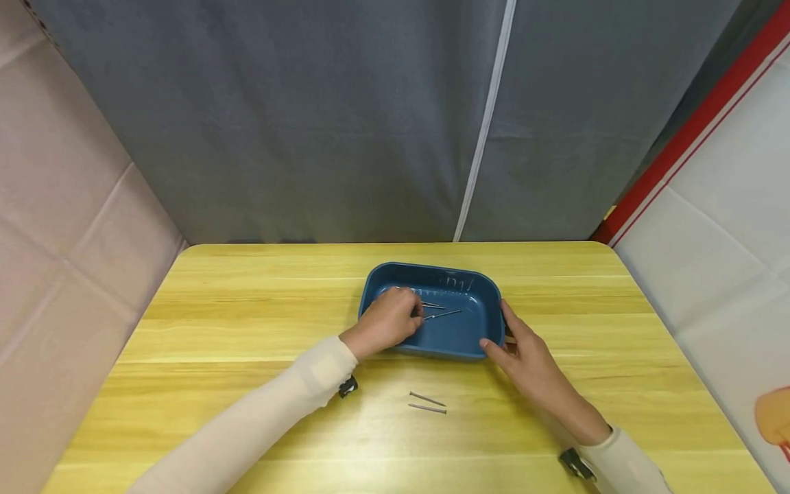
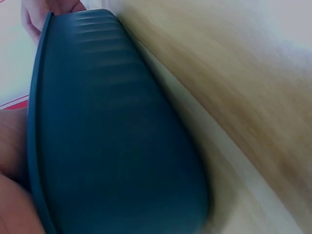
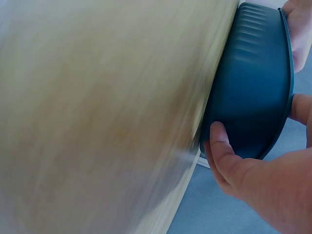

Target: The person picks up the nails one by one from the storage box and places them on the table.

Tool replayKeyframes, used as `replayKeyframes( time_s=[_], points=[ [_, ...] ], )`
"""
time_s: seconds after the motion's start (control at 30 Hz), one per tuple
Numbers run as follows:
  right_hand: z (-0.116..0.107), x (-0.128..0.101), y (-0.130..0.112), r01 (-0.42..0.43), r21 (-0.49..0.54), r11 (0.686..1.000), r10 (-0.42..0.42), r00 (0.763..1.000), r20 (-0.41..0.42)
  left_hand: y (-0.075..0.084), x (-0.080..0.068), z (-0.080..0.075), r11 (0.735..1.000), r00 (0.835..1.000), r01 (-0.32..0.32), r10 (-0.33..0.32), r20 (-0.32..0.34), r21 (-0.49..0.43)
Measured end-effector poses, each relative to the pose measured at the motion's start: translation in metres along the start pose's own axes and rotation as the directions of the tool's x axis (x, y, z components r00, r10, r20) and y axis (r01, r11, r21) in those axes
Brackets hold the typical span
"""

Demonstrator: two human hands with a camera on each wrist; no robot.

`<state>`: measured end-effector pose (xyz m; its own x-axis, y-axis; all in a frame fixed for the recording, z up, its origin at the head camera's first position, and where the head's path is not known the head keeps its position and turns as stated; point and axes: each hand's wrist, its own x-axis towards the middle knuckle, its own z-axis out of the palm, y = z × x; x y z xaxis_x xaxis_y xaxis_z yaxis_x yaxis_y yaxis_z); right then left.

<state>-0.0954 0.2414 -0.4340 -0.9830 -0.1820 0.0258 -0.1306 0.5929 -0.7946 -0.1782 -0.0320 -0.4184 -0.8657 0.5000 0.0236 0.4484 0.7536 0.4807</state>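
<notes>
One blue tray (image 1: 459, 336) stands on one yellow wooden table (image 1: 247, 329), held between two hands. The right hand (image 1: 524, 353) grips the tray's right end: the thumb presses the near outer wall at the corner while the remaining fingers curl over the right rim, a hold confirmed in the right wrist view, where the thumb (image 3: 219, 146) lies flat on the tray (image 3: 253, 83) wall. The left hand (image 1: 389, 320) reaches over the tray's left rim with fingers curled down into the interior; its fingertips meet the near ends of the nails inside, but whether they pinch one cannot be told. Two thin nails in the tray (image 1: 441, 314) are countable, lying just right of the left fingertips and pointing toward the right hand; further ones under the hand cannot be ruled on. Two more loose nails (image 1: 427, 403) lie side by side on the table, nearer the person than both hands and about midway between them, well apart from the tray. In the left wrist view the tray's outer wall (image 2: 117, 136) fills the frame, blurred. Both forearms wear cream sleeves (image 1: 271, 412).
</notes>
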Motion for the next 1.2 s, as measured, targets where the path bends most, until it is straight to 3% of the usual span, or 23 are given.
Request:
replayKeyframes(
  time_s=[0.17, 0.5, 0.9, 1.2],
  points=[
    [0.0003, -0.0003, 0.0, -0.003, 0.007, 1.0, 0.003, 1.0, 0.001, -0.0013, -0.0006, 0.0022, 0.995, 0.998, -0.053, 0.055, -0.024, 0.081],
    [-0.0001, -0.0014, 0.0, -0.008, 0.006, 1.0, 0.008, 1.0, 0.0, -0.0012, 0.0012, 0.0051, 0.977, 0.993, -0.099, 0.109, -0.047, 0.188],
    [0.0008, -0.0012, 0.0011, 0.001, 0.023, 1.0, -0.001, 1.0, 0.004, 0.0006, 0.003, 0.0061, 0.964, 0.995, -0.082, 0.093, -0.033, 0.252],
    [0.0003, -0.001, 0.0012, -0.004, 0.026, 1.0, 0.004, 1.0, 0.004, -0.0004, 0.0065, 0.0086, 0.951, 0.993, -0.106, 0.118, -0.024, 0.291]
  ],
)
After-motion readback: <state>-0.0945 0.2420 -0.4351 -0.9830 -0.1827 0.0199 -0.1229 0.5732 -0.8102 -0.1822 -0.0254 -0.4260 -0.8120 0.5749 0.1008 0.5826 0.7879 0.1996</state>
